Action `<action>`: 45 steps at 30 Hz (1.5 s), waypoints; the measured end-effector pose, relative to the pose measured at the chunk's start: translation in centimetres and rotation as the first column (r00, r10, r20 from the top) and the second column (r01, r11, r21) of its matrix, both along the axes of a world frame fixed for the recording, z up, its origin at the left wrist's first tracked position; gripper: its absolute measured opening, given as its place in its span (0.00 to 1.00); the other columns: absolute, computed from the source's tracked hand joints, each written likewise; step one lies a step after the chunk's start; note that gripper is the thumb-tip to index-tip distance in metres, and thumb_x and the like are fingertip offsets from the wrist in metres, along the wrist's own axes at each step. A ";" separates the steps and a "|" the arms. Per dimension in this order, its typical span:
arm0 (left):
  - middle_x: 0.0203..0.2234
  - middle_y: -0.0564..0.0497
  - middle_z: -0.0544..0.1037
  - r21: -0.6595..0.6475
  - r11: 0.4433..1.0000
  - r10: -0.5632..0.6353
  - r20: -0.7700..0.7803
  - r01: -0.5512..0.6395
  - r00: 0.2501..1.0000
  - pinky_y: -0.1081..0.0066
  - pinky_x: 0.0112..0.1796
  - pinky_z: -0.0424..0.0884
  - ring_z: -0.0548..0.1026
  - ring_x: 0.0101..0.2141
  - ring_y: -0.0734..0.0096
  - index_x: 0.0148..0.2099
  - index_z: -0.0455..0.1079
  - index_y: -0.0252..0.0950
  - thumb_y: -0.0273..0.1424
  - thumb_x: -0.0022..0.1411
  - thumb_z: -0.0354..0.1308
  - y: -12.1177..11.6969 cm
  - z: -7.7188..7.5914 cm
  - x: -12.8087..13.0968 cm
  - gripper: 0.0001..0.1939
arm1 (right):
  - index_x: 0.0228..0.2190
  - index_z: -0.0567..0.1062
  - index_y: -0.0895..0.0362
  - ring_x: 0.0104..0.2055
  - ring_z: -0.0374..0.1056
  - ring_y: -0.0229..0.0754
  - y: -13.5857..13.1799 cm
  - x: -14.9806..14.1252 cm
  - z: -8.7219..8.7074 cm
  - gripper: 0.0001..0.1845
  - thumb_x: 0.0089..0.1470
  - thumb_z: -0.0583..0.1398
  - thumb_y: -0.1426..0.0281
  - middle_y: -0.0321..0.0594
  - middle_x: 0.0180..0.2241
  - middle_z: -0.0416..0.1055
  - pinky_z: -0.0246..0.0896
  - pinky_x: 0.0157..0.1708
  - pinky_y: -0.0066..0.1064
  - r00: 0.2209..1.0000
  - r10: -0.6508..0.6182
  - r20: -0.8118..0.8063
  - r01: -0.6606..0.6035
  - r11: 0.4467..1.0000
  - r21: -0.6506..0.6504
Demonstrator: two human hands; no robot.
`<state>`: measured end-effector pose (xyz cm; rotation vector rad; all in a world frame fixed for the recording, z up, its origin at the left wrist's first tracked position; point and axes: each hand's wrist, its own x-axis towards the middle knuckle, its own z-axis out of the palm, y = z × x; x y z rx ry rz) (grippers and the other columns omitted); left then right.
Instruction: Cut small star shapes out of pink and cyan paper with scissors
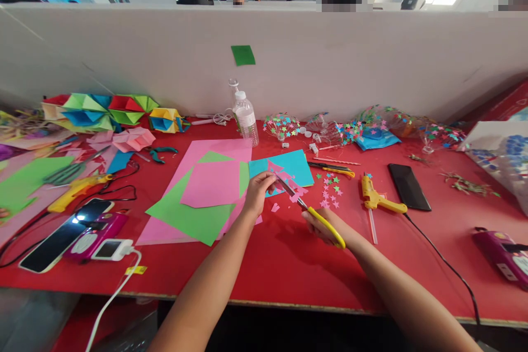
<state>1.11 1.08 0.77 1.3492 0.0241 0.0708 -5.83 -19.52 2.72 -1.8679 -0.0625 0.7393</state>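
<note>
My left hand (260, 192) pinches a small piece of pink paper (274, 167) above the near edge of a blue sheet (295, 164). In my right hand (322, 224) is a pair of scissors (328, 224) with yellow handles, its blades pointing up and left to the paper by my left fingertips. Pink paper scraps (275, 207) lie below the blades. Just right of them are several small pink and green paper stars (330, 192). Left of my left hand, a pink sheet (212, 182) rests on a green sheet (193, 221) and larger pink paper.
A yellow glue gun (381, 198) with a trailing cord and a black phone (410, 187) lie at right. A yellow-handled cutter (334, 168) is behind the stars. Plastic bottles (246, 118) stand by the partition. A lit phone (68, 234), a power strip (93, 234) and folded paper shapes (99, 110) occupy the left.
</note>
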 end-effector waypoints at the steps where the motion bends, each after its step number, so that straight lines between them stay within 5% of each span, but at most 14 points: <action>1: 0.14 0.56 0.67 -0.001 1.000 0.006 0.001 -0.006 1.000 0.75 0.22 0.57 0.62 0.18 0.79 0.23 0.70 0.35 0.34 0.51 0.60 0.1 0.0 0.0 0.09 | 0.18 0.62 0.55 0.08 0.50 0.30 0.0 0.0 0.0 0.28 0.57 0.54 0.47 0.26 0.08 0.50 0.43 0.09 0.23 1.000 0.004 0.000 -0.004 1.000 -0.007; 25: 0.17 0.57 0.62 0.040 0.998 0.037 0.091 -0.041 0.995 0.74 0.26 0.59 0.60 0.22 0.77 0.25 0.68 0.37 0.34 0.53 0.61 -0.4 -0.3 -0.3 0.09 | 0.23 0.69 0.58 0.10 0.51 0.30 -0.1 -0.3 -1.1 0.35 0.55 0.49 0.39 0.27 0.08 0.55 0.46 0.13 0.23 0.997 0.062 0.046 -0.067 0.989 0.129; 30: 0.32 0.52 0.70 0.122 0.983 0.113 0.196 -0.138 0.974 0.71 0.42 0.65 0.70 0.38 0.70 0.27 0.70 0.38 0.34 0.54 0.62 -0.6 -0.5 -0.3 0.07 | 0.23 0.68 0.58 0.10 0.51 0.31 0.1 -0.5 -1.2 0.34 0.55 0.50 0.39 0.28 0.08 0.55 0.47 0.14 0.24 0.998 0.038 0.046 -0.045 0.988 0.145; 34: 0.50 0.48 0.69 0.189 0.969 0.115 0.216 -0.157 0.970 0.63 0.57 0.55 0.64 0.56 0.61 0.28 0.70 0.39 0.34 0.56 0.62 -0.6 -0.5 -0.4 0.07 | 0.23 0.68 0.58 0.10 0.52 0.31 0.1 -0.4 -1.2 0.34 0.56 0.49 0.41 0.28 0.08 0.56 0.48 0.14 0.24 0.997 0.047 0.054 -0.055 0.987 0.152; 37: 0.53 0.47 0.69 0.203 0.971 0.078 0.222 -0.125 0.972 0.62 0.60 0.51 0.61 0.59 0.60 0.27 0.68 0.39 0.34 0.57 0.60 -0.5 -0.5 -0.5 0.08 | 0.22 0.68 0.58 0.10 0.52 0.31 0.1 -0.3 -1.2 0.34 0.56 0.50 0.41 0.28 0.07 0.56 0.47 0.14 0.24 0.997 0.053 0.054 -0.060 0.988 0.146; 41: 0.38 0.50 0.73 0.158 0.983 0.058 0.192 -0.089 0.980 0.68 0.50 0.61 0.69 0.46 0.64 0.26 0.67 0.38 0.34 0.56 0.59 -0.6 -0.7 -0.3 0.09 | 0.21 0.68 0.58 0.10 0.53 0.31 0.1 -0.3 -1.0 0.34 0.55 0.50 0.40 0.29 0.07 0.56 0.48 0.14 0.24 0.998 0.054 0.040 -0.059 0.990 0.130; 45: 0.25 0.55 0.67 0.112 0.991 0.047 0.164 -0.066 0.985 0.73 0.38 0.62 0.66 0.32 0.71 0.27 0.67 0.38 0.35 0.56 0.59 -0.8 -0.8 -0.2 0.09 | 0.21 0.66 0.57 0.09 0.51 0.30 0.4 -0.3 -0.9 0.32 0.57 0.50 0.42 0.28 0.06 0.54 0.47 0.13 0.23 1.000 0.007 0.008 -0.007 0.997 0.081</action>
